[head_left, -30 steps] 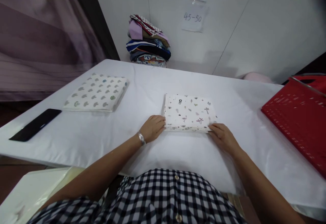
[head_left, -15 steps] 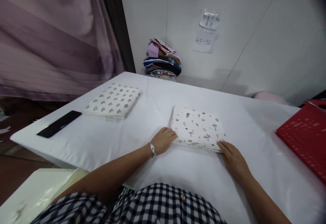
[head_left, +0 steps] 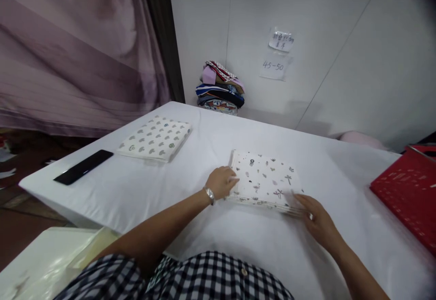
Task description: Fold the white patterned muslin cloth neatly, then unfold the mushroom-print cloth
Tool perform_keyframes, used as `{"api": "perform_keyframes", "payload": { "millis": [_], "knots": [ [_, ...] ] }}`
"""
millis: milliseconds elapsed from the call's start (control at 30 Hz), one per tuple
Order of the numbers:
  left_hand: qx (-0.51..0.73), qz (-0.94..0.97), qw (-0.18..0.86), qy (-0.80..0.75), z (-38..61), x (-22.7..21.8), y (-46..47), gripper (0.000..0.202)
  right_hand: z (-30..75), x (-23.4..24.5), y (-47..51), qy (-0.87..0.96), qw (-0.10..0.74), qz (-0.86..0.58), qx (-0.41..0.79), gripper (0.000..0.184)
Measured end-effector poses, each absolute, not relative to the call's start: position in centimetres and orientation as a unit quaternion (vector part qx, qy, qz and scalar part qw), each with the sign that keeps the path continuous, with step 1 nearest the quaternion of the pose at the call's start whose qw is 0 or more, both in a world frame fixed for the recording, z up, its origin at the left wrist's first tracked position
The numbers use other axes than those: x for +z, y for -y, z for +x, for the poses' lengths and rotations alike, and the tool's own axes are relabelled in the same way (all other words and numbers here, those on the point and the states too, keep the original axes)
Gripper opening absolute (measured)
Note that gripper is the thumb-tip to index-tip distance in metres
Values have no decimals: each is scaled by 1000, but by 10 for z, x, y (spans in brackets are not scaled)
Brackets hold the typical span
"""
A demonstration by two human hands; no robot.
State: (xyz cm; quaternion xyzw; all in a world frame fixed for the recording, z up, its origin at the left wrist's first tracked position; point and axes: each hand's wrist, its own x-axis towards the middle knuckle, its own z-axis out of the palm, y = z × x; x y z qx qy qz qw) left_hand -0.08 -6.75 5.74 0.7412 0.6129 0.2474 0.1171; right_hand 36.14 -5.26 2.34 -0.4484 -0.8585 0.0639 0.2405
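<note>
A folded white cloth [head_left: 264,177] printed with small palms, leaves and animals lies in front of me, its layered edge towards my body. At its left side, my left hand [head_left: 221,182] has its fingers bent round the edge, a silver bracelet [head_left: 209,195] on the wrist. My right hand [head_left: 318,220] has the right front corner between a finger on top and the thumb lower down; that corner and the fingertips are slightly blurred.
On the white-covered table [head_left: 163,191], a second folded cloth with grey mushroom-like shapes [head_left: 155,138] and a black phone-like slab [head_left: 83,167] lie left. A red basket [head_left: 407,193] stands right. Stacked folded fabrics [head_left: 221,88] rise behind the far edge, before the wall.
My left fingers have curled further in at the left edge. My right hand has moved slightly right and down, with the near right corner shifting. The view has tilted a little.
</note>
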Motion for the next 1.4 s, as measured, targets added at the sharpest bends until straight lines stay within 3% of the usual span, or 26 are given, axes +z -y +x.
{"api": "perform_keyframes", "payload": {
  "millis": [133, 333, 467, 567, 700, 1067, 1200, 1400],
  "knots": [
    [222, 610, 151, -746, 9, 52, 31, 26, 337, 30, 31, 842, 278, -458, 63, 41],
    [220, 590, 180, -756, 6, 33, 23, 22, 334, -4, 14, 857, 151, -491, 45, 49],
    [224, 583, 176, -761, 5, 36, 22, 20, 335, 0, 14, 851, 102, -513, 46, 47],
    [235, 587, 144, -761, 9, 45, 13, 25, 324, 18, 2, 843, 121, -524, 25, 48],
    [199, 583, 179, -767, 11, 45, -3, 27, 306, 31, -27, 832, 161, -531, -12, 53],
    [246, 535, 219, -778, 0, 31, -14, 22, 306, 3, -46, 833, 100, -545, 1, 56],
    [271, 538, 209, -770, 7, 37, -27, 43, 297, 15, -55, 823, 79, -563, 3, 58],
    [217, 571, 208, -764, 9, 31, -35, 44, 294, 5, -73, 823, 110, -555, 53, 58]
  ]
}}
